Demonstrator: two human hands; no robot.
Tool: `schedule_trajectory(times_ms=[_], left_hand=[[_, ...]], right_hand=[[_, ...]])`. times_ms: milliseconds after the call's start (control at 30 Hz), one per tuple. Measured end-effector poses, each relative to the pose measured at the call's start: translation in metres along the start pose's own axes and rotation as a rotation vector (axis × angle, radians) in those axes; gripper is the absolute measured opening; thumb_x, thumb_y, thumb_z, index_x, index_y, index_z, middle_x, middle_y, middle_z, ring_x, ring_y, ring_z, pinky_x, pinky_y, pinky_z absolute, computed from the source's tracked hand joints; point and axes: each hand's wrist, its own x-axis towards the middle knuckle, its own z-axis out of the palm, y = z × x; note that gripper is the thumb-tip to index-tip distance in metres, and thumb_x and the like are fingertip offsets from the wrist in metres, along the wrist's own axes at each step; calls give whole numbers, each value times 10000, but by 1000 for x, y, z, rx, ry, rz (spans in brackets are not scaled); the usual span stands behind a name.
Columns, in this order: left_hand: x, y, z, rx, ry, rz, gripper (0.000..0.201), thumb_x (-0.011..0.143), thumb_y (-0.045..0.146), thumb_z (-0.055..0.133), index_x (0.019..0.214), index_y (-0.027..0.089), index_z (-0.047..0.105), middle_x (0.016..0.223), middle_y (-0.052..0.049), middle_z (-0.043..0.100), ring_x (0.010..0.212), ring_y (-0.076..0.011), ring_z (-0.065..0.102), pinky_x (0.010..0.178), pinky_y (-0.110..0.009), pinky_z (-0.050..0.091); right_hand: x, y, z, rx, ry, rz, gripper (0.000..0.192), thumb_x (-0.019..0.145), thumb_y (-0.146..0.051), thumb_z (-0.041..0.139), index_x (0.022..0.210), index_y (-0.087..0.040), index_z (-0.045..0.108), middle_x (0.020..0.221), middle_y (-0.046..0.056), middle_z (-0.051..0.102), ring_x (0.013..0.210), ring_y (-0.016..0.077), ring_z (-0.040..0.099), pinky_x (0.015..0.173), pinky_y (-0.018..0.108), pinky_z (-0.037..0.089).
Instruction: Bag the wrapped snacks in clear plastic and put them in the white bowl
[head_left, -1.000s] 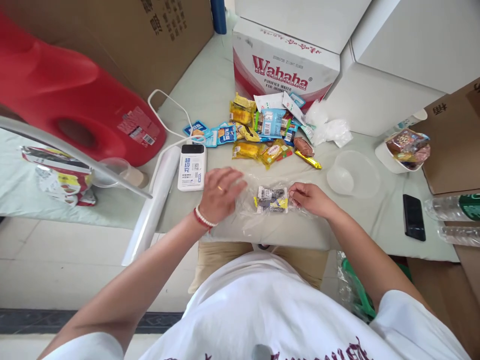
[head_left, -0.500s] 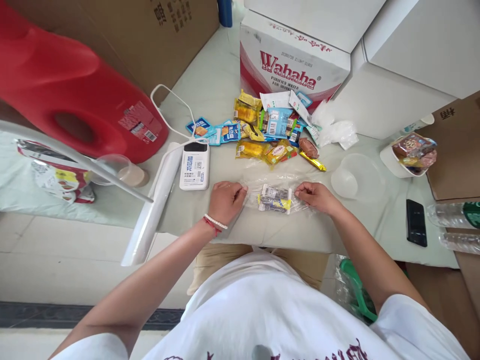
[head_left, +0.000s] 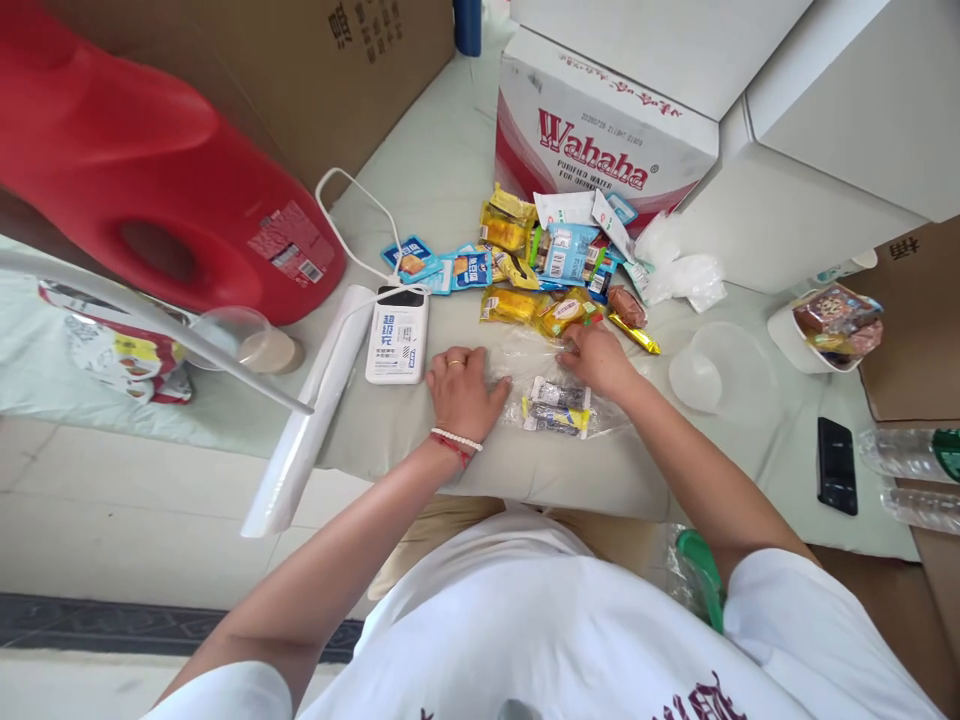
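Reaching into the snack pile (head_left: pixel 559 265), the right hand (head_left: pixel 596 355) apparently pinched 1 yellow packet (head_left: pixel 564 313); the left hand (head_left: pixel 463 390) pressed flat on the clear bag (head_left: pixel 547 385), holding 1 snack (head_left: pixel 556 406).

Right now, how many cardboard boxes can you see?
3. The Wahaha box is behind the snacks, one brown box behind the red jug, another brown box at the right edge. More may be hidden.

White tee, bead bracelet (head_left: pixel 456 440), ring (head_left: pixel 454 363)
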Motion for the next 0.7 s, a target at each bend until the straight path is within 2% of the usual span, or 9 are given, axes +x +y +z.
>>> schedule_trajectory(times_ms=[67, 133, 200, 267, 367, 433, 533, 633, 700], left_hand=[[2, 2, 0, -2, -22, -3, 338, 857, 437, 704, 1095, 197, 720, 1194, -169, 621, 1198, -409, 498, 974, -534, 403], [3, 3, 1, -16, -29, -5, 228, 865, 426, 699, 932, 210, 717, 1139, -155, 625, 1179, -399, 504, 952, -523, 406], [4, 3, 2, -28, -23, -1, 203, 879, 415, 681, 865, 213, 695, 1114, -150, 626, 1167, -394, 510, 935, -520, 410], [5, 1, 2, -43, -16, 7, 175, 886, 386, 662, 871, 213, 686, 1119, -152, 632, 1169, -393, 514, 928, -522, 414], [6, -8, -5, -92, -41, 40, 104, 880, 293, 614, 878, 210, 677, 1145, -150, 655, 1174, -381, 529, 941, -512, 423], [6, -15, -16, -153, -76, 78, 89, 865, 241, 575, 861, 210, 659, 1088, -130, 684, 1109, -342, 572, 936, -479, 440], [3, -15, -37, -369, -214, 52, 87, 880, 276, 542, 859, 224, 608, 803, -44, 682, 793, -236, 627, 780, -377, 483], [-5, 9, -46, -652, -418, 10, 130, 923, 358, 537, 893, 234, 563, 669, 24, 656, 547, -165, 571, 598, -302, 454], [-12, 34, -39, -669, -449, 76, 119, 946, 329, 524, 900, 229, 571, 706, 13, 688, 566, -165, 601, 590, -293, 457]], right_hand=[[-3, 0, -4, 51, 12, -71, 247, 950, -237, 591, 1118, -143, 746, 970, 115, 717, 963, 276, 605, 851, 367, 453], [-20, 1, -9, 56, 49, -250, 266, 975, -211, 548, 1125, -164, 763, 955, 103, 695, 945, 251, 589, 833, 342, 442], [-45, 1, -9, -22, 39, -432, 321, 991, -195, 527, 1206, -208, 765, 933, 102, 662, 950, 252, 559, 801, 333, 427], [-73, 0, -1, -145, -4, -528, 410, 991, -160, 513, 1327, -264, 725, 948, 108, 637, 925, 254, 528, 760, 334, 411], [-105, 1, 20, -254, -18, -500, 610, 970, -79, 485, 1522, -329, 563, 1078, 114, 618, 937, 252, 516, 759, 332, 420], [-117, 4, 35, -241, -10, -447, 700, 958, -45, 469, 1581, -362, 475, 1147, 111, 599, 982, 253, 519, 793, 327, 439], [-122, 7, 51, -135, 0, -382, 735, 949, -18, 450, 1582, -392, 463, 1186, 102, 575, 1012, 240, 524, 853, 323, 459], [-122, 4, 59, 23, 28, -346, 686, 971, -41, 433, 1555, -395, 500, 1171, 93, 565, 1015, 234, 529, 888, 332, 473], [-123, 2, 61, 126, 57, -337, 594, 994, -87, 423, 1496, -364, 575, 1151, 95, 570, 1015, 239, 531, 910, 353, 482]])
